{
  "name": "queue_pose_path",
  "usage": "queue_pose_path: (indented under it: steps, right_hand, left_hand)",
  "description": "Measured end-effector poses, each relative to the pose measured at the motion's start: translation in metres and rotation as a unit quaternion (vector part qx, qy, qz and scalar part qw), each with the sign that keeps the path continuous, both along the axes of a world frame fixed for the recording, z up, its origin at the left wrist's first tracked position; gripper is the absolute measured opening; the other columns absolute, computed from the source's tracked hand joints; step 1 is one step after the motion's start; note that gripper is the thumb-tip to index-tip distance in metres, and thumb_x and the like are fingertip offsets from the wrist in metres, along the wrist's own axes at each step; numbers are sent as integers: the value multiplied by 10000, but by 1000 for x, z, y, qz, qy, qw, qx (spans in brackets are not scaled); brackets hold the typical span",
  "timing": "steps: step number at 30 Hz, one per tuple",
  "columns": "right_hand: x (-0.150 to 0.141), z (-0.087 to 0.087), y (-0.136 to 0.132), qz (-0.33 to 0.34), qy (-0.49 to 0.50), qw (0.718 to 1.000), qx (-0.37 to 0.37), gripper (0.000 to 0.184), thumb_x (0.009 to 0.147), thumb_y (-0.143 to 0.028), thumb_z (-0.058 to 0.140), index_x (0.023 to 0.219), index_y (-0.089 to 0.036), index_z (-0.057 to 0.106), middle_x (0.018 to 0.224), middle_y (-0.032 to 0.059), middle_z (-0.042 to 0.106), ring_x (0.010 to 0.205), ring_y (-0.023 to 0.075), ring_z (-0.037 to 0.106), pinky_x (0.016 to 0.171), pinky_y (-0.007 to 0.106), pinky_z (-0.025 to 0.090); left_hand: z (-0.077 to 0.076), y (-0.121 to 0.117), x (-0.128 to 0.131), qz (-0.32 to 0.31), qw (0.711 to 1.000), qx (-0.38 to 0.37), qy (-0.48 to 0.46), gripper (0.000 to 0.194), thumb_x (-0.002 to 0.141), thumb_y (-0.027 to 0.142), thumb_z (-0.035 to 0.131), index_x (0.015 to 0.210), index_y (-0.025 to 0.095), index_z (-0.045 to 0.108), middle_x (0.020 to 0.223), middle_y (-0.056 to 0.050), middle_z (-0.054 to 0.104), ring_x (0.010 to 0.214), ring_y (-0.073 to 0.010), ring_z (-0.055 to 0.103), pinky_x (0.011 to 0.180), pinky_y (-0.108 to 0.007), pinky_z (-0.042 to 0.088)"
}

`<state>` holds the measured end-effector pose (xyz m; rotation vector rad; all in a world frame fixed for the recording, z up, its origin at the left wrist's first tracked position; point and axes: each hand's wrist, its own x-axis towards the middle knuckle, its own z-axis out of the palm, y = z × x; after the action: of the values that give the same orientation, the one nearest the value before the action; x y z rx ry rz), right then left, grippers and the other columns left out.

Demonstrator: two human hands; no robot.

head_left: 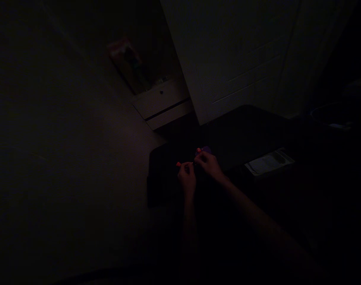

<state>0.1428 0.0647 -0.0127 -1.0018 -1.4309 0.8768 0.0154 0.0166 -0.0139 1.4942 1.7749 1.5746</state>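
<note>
The scene is very dark. My left hand [187, 177] is closed in a pinch over the dark table [233, 134], with a small red-orange piece [178, 164] showing just past its fingers. Close beside it on the right, my right hand [208, 163] is also pinched. At its fingertips are a small red-orange bit [198, 150] and a purple piece [207, 150]. What kind of things these are cannot be made out, and the fingers partly hide them. A tiny pale spot shows between the two hands.
A pale flat packet or booklet [269, 162] lies right of my hands. Beyond the table stand a white drawer unit [165, 103] with a red-edged box [128, 63] on it, and a pale door [233, 59]. A wall [79, 158] rises on the left.
</note>
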Motion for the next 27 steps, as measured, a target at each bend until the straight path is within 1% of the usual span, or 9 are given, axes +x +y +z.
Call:
queue_pose_path:
  steps: [6, 10, 12, 14, 20, 27]
  right_hand:
    - [1, 3, -2, -10, 2, 1000, -5, 139, 831, -345, 763, 823, -215, 713, 846, 40, 759, 768, 216, 688, 753, 332, 528]
    - [2, 3, -2, -7, -20, 1000, 3, 120, 899, -303, 704, 838, -212, 754, 892, 57, 788, 833, 229, 720, 804, 342, 526]
    - [2, 2, -1, 0, -29, 1000, 9, 155, 936, -282, 662, 856, -215, 777, 911, 62, 798, 850, 231, 728, 820, 349, 526]
    - [1, 0, 0, 1, -28, 1000, 7, 173, 948, -296, 661, 861, -219, 789, 903, 61, 799, 837, 230, 728, 806, 347, 530]
    - [0, 0, -1, -14, -5, 1000, -12, 217, 885, -424, 750, 807, -222, 777, 832, 59, 782, 767, 231, 712, 738, 341, 534]
    - [-1, -1, -1, -22, 10, 1000, -16, 246, 802, -454, 806, 773, -220, 738, 792, 46, 763, 728, 222, 697, 695, 331, 535]
  left_hand:
    - [0, 0, 0, 2, 1000, 0, -4, 157, 967, 322, 604, 937, 194, 690, 895, -68, 763, 816, -184, 720, 777, -295, 550]
    - [2, 0, 0, 2, 1000, 6, -1, 165, 970, 328, 602, 936, 192, 690, 904, -68, 764, 830, -184, 722, 795, -299, 553]
    - [1, 0, 0, 6, 1000, 10, -1, 172, 971, 333, 599, 935, 190, 687, 909, -71, 762, 838, -186, 721, 799, -302, 553]
    - [0, 0, 0, 10, 1000, 12, -1, 182, 975, 341, 592, 944, 188, 686, 919, -76, 761, 844, -187, 719, 802, -305, 553]
    - [-4, 1, -2, 15, 1000, 10, -11, 169, 974, 343, 591, 957, 196, 674, 914, -66, 762, 834, -183, 720, 793, -301, 554]
    - [-2, 0, 0, 26, 1000, 10, 0, 165, 972, 339, 596, 937, 200, 678, 914, -72, 762, 839, -191, 720, 803, -307, 553]
